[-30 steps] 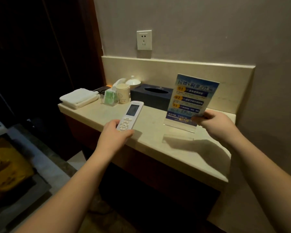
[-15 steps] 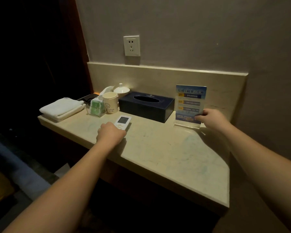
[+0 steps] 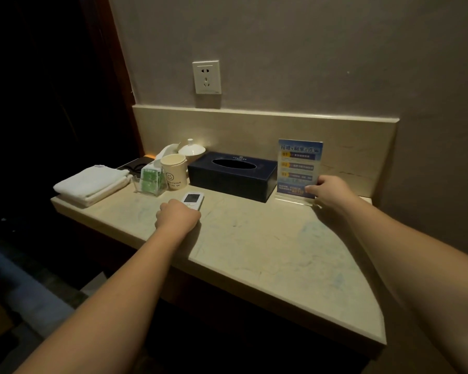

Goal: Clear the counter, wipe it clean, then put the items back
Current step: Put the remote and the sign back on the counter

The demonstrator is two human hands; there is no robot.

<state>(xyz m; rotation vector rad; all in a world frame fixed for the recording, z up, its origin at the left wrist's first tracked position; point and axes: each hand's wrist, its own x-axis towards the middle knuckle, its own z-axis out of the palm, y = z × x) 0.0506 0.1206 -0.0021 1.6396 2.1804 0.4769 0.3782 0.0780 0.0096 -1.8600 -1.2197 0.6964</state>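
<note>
You're resting your left hand (image 3: 177, 217) curled over the near end of the remote (image 3: 191, 200), which is lying flat on the worktop (image 3: 268, 255) just in front of the tissue box (image 3: 233, 176). Your right hand (image 3: 328, 190) is pinching the lower right edge of the sign stand (image 3: 299, 170), standing upright just right of the tissue box. Remote is looking light, stiff, smooth plastic; grip its long sides. Stand is probably slick, brittle acrylic and top-heavy; hold low near the base. Folded towel (image 3: 91, 183) and paper cup (image 3: 173, 171) are sitting left of the tissue box.
</note>
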